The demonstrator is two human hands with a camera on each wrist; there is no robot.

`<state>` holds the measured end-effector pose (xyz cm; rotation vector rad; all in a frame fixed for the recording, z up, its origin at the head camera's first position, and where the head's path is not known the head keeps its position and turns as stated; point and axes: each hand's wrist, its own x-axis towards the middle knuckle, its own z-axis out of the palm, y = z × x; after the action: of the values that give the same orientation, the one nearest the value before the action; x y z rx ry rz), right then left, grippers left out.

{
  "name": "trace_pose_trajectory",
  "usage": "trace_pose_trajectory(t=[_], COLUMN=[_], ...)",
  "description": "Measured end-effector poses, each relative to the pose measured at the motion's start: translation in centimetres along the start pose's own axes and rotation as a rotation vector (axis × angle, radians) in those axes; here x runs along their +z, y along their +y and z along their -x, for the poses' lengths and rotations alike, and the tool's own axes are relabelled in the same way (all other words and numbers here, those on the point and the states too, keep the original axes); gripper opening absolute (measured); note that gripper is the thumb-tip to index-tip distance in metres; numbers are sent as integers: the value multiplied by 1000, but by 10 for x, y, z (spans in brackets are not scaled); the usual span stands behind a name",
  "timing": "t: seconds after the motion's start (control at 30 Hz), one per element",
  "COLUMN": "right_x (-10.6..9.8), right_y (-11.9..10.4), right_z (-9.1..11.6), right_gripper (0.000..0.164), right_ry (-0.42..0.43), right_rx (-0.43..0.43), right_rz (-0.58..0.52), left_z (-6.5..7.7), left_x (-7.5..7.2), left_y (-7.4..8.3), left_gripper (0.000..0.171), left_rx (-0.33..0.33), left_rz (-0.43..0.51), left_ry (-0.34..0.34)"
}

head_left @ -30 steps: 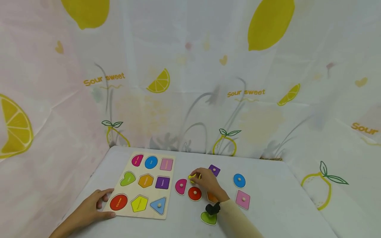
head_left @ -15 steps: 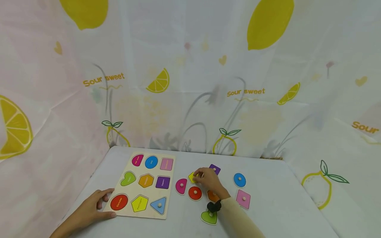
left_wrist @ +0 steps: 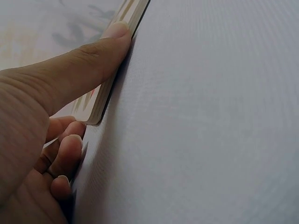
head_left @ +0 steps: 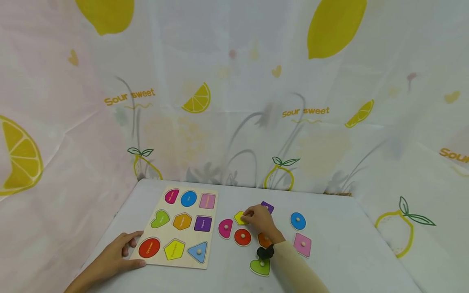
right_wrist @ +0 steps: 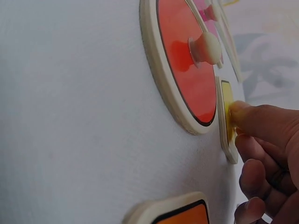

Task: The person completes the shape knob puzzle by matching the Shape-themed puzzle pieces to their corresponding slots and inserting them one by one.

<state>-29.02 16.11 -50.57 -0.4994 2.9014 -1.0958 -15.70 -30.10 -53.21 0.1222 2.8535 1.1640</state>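
My left hand holds the near left corner of a wooden shape puzzle board, its thumb along the near edge and the other fingers curled by the left side. On the board, a light blue triangle piece with a knob fills the near right place. My right hand pinches the yellow pentagon piece at its middle; the knob is hidden by the fingers. In the right wrist view this piece sits low over the white cloth, just beyond the red circle piece.
Around my right hand lie a magenta half-circle piece, a purple square piece and an orange hexagon piece. A green heart piece is nearer. Farther right are a blue round piece and a pink square piece.
The yellow pentagon piece looked tilted in my right fingers one second ago; now it looks flatter, with more of its face showing. My left hand stays at the board's corner.
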Motion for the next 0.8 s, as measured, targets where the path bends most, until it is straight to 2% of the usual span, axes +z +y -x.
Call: trace_pose_trajectory(t=[0.17,0.5,0.8], right_x=[2,3,-1], right_y=[0,4,0], right_z=[1,-3,-1], right_gripper=[16,15,12], right_ry=[9,13,4], right_rx=[3,-11,-23], right_rz=[1,25,51], left_z=[3,2,3], left_x=[1,-2,0], left_y=[-1,3,3], left_gripper=[94,92,91], left_rx=[-11,52,52], left_rz=[0,-23,-42], left_ry=[7,35,40])
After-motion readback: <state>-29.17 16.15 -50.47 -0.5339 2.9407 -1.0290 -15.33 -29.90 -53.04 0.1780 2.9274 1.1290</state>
